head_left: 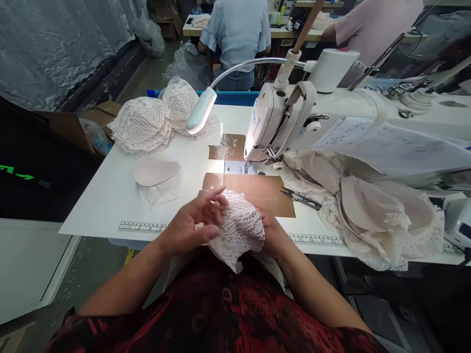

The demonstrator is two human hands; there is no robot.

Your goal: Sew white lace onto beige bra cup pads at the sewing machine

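Observation:
A white lace bra cup [240, 226] sits between both hands at the table's near edge. My left hand [196, 220] rests on the cup's left side with its fingers partly curled and its fingertips pressing the lace. My right hand [271, 230] is mostly hidden behind the cup and grips it from the right. Just beyond them lies a brown patch [257, 189] on the white table [110, 196]. The white sewing machine [279, 117] stands behind it, its needle area near the patch.
Small scissors [300, 197] lie right of the hands. Lace cups are stacked [143, 125] at the far left, with a plain pad [156, 172] closer. A heap of cups [371, 215] fills the right side. A gooseneck lamp [200, 110] hangs over the table. Two people work behind.

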